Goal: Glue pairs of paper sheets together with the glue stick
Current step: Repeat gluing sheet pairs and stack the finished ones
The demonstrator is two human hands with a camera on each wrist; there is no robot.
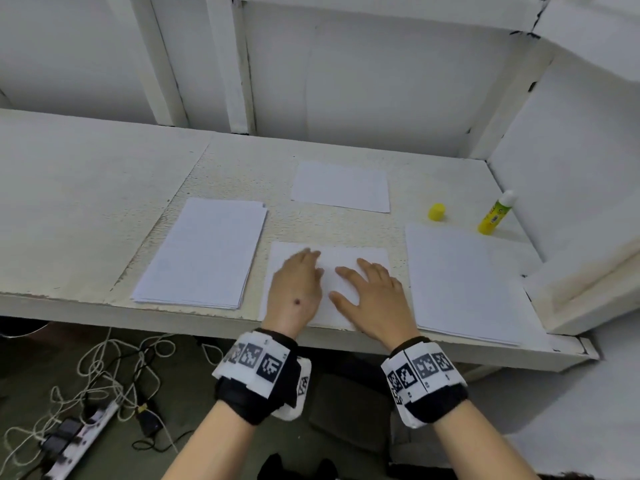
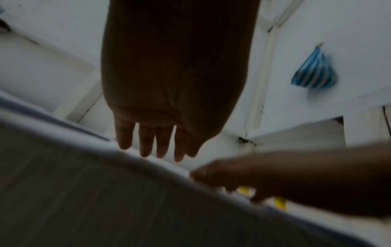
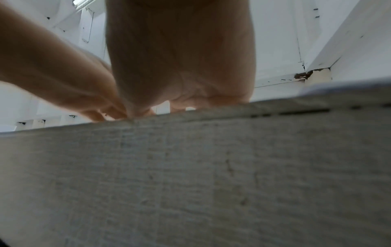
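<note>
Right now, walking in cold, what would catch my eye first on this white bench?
Probably the two hands pressed flat on the middle sheet at the bench's front edge: the left hand and right hand, fingers straight. Next, the only colour: a yellow-green glue stick standing uncapped at the far right, its yellow cap apart to its left. White paper lies all around: a stack on the left, more sheets on the right.

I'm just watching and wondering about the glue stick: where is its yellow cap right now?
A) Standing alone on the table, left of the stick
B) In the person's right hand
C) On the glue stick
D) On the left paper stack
A: the cap stands by itself on the table, left of the upright, uncapped glue stick; both hands lie flat on the middle sheet.
</note>
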